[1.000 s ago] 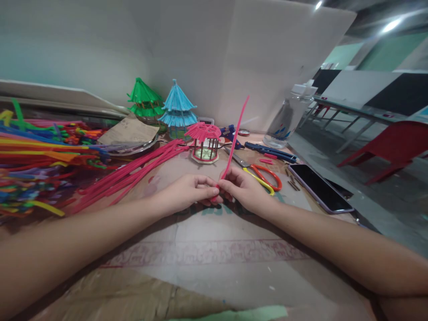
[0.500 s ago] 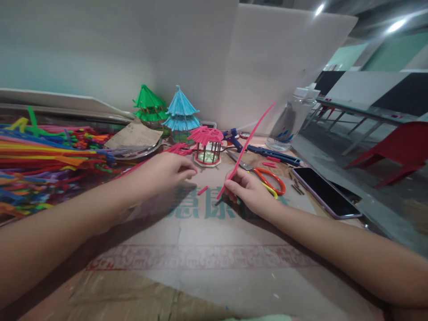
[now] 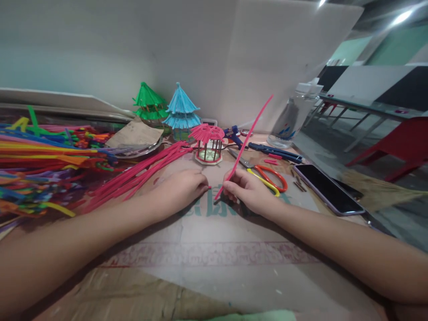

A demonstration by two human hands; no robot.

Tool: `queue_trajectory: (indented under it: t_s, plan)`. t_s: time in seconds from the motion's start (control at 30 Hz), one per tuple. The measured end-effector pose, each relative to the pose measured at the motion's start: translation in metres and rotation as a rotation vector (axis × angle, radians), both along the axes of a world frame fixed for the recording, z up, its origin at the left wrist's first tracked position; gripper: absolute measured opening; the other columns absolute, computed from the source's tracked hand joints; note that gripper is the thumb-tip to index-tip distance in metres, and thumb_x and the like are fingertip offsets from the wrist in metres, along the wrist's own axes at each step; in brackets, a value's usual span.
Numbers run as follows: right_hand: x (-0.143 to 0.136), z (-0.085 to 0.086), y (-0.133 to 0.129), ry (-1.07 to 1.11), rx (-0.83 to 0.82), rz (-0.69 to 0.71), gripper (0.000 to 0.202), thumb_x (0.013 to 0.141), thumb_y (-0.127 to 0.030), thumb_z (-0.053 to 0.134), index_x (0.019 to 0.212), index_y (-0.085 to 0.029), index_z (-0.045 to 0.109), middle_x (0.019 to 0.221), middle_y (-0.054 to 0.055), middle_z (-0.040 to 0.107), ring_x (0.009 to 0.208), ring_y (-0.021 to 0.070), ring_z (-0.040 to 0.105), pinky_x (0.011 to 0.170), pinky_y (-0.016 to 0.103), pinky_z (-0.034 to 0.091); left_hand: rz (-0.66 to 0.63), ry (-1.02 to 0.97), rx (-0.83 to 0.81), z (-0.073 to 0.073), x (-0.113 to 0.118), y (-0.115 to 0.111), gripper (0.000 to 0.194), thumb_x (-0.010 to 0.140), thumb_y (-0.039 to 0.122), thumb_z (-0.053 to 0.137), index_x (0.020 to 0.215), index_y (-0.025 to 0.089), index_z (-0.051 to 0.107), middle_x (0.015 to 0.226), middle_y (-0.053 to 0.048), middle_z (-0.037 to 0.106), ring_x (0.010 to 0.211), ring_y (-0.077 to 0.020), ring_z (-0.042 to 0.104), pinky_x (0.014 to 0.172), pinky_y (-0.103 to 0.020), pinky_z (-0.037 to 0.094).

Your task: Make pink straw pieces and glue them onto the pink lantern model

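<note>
Pinched in my right hand (image 3: 245, 187) is a long pink pipe cleaner (image 3: 250, 133), slanting up to the right. My left hand (image 3: 185, 189) is closed at the fingertips on a short pink piece (image 3: 209, 187), whose end just shows beside the thumb. Behind the hands stands a small pavilion (image 3: 209, 145) with brown posts and a pink roof. Long pink pipe cleaners (image 3: 143, 169) lie in a bundle behind my left forearm. Scissors (image 3: 267, 176) with orange and yellow handles rest just beyond my right hand.
Green (image 3: 149, 100) and blue (image 3: 181, 109) pavilions stand at the back. Many coloured pipe cleaners (image 3: 50, 156) fill the left. A glue gun (image 3: 232, 133), a dark blue tool (image 3: 276, 152), a bottle (image 3: 289, 120) and a phone (image 3: 329, 189) are on the right.
My left hand has moved right and down, closing on the short pink piece that lay on the table. The pink bundle behind it now shows more. My right hand has hardly moved.
</note>
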State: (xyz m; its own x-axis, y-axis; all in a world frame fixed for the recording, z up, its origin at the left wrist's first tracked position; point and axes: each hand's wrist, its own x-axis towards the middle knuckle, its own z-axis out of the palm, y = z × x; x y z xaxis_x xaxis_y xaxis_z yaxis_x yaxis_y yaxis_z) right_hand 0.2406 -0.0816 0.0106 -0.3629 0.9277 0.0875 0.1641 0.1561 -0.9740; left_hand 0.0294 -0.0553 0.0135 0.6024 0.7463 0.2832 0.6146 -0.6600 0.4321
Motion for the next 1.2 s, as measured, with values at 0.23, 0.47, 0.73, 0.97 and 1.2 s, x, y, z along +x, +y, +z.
queue_trajectory:
  t_s: [0.23, 0.47, 0.73, 0.97, 1.2]
  plan:
    - [0.002, 0.001, -0.003, 0.046, 0.077, 0.047, 0.026, 0.085, -0.042, 0.060, 0.082, -0.019, 0.049, 0.064, -0.004, 0.053, 0.052, 0.0081, 0.048, 0.047, 0.021, 0.040, 0.006, -0.426, -0.817, 0.011, 0.015, -0.016, 0.030, 0.085, 0.044, 0.057, 0.080, 0.015, 0.061, 0.069, -0.002, 0.065, 0.059, -0.0121, 0.058, 0.056, -0.024, 0.044]
    - [0.000, 0.005, -0.008, 0.004, 0.036, 0.038, 0.023, 0.087, -0.040, 0.057, 0.083, -0.020, 0.048, 0.062, -0.005, 0.051, 0.049, 0.0079, 0.047, 0.040, 0.018, 0.037, -0.027, -0.605, -1.120, 0.007, 0.022, -0.019, 0.025, 0.082, 0.038, 0.066, 0.081, 0.014, 0.059, 0.078, -0.004, 0.070, 0.070, -0.0131, 0.067, 0.066, -0.025, 0.051]
    - [-0.002, 0.004, -0.008, -0.027, 0.052, 0.026, 0.017, 0.090, -0.034, 0.053, 0.083, -0.019, 0.047, 0.063, -0.005, 0.051, 0.051, 0.0083, 0.049, 0.044, 0.020, 0.038, 0.003, -0.660, -1.183, 0.004, 0.021, -0.019, 0.023, 0.079, 0.031, 0.072, 0.088, 0.014, 0.060, 0.079, -0.004, 0.073, 0.072, -0.0134, 0.069, 0.068, -0.025, 0.052]
    - [-0.003, 0.006, -0.008, -0.036, 0.066, 0.028, 0.016, 0.089, -0.032, 0.053, 0.082, -0.019, 0.048, 0.065, -0.006, 0.050, 0.051, 0.0076, 0.047, 0.047, 0.021, 0.038, -0.002, -0.613, -1.176, 0.004, 0.021, -0.018, 0.023, 0.077, 0.033, 0.074, 0.084, 0.013, 0.067, 0.081, -0.006, 0.073, 0.072, -0.0126, 0.068, 0.067, -0.024, 0.051]
    - [-0.001, 0.003, -0.006, -0.007, 0.077, 0.014, 0.018, 0.088, -0.035, 0.055, 0.084, -0.020, 0.047, 0.065, -0.005, 0.049, 0.051, 0.0081, 0.047, 0.045, 0.021, 0.038, -0.023, -0.609, -1.172, 0.005, 0.021, -0.018, 0.025, 0.080, 0.038, 0.070, 0.084, 0.014, 0.066, 0.084, -0.006, 0.074, 0.075, -0.0139, 0.069, 0.069, -0.025, 0.052]
